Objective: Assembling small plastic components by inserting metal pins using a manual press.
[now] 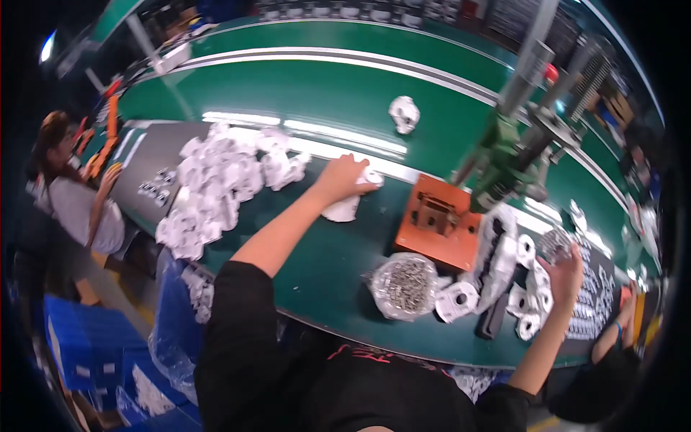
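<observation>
My left hand [344, 178] reaches across the green bench and grips a white plastic part [347, 208] lying next to a big heap of the same white parts [219, 183]. My right hand [563, 272] is out at the right, fingers curled on a small clear bag of metal bits [555, 243], beside a row of white parts [520, 284]. Between my hands stands an orange fixture block [439, 223] under a green press [504, 155].
A clear bag of small metal screws [405, 285] lies near the bench's front edge. One white part [404, 113] rides on the green conveyor behind. A person sits at the left, another person's arm [612, 338] at the right. Blue crates [93, 345] stand below left.
</observation>
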{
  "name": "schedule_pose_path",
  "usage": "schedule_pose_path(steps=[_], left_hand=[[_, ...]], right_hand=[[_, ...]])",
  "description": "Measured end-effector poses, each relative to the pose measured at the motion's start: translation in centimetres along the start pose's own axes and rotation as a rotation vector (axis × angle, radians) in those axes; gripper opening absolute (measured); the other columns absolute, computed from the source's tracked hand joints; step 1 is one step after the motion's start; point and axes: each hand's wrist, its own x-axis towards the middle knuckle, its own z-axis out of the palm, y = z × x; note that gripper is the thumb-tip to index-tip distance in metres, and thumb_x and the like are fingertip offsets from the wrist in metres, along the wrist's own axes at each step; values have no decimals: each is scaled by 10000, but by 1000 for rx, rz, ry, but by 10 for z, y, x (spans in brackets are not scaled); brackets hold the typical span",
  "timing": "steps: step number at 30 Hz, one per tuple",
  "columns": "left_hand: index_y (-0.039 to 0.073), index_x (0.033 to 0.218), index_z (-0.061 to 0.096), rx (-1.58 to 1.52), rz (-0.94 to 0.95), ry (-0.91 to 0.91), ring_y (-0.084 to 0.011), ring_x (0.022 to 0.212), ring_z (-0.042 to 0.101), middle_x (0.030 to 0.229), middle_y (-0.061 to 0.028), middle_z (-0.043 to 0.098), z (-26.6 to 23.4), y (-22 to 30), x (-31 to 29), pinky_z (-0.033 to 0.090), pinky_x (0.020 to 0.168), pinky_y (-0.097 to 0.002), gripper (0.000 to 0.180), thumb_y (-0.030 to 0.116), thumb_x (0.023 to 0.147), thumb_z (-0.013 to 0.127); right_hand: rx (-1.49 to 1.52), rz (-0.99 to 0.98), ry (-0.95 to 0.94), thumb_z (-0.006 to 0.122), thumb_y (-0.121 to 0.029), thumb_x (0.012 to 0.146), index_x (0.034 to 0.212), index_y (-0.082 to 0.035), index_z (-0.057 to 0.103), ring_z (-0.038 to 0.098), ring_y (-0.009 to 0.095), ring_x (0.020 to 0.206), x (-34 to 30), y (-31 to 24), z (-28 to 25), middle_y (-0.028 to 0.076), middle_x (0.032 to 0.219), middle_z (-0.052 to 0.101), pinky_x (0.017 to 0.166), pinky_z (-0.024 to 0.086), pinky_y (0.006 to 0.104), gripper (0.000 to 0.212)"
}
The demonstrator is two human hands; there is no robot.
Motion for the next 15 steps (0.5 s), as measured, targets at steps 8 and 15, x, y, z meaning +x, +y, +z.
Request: schedule_pose_path(steps=[8, 15], left_hand=[[22, 926, 520, 319, 240, 368, -245, 629, 592, 740, -124, 601, -2, -17, 6, 495, 609, -346, 183, 204, 911, 520], [39, 985, 503, -1491, 25, 172, -91, 696, 533, 838, -39, 574, -76, 145, -18, 455, 625, -267, 153, 176, 973, 437]], right_hand=[[-53, -73, -102, 585, -277, 860, 921, -107, 489, 516, 129, 800, -54, 17, 70, 27, 896, 501, 652, 442, 257, 204], [-469, -116, -367, 644, -301, 750, 1387, -11, 286, 500, 223, 1083, -81, 48, 182, 138, 1363, 402, 877, 481, 335, 786]])
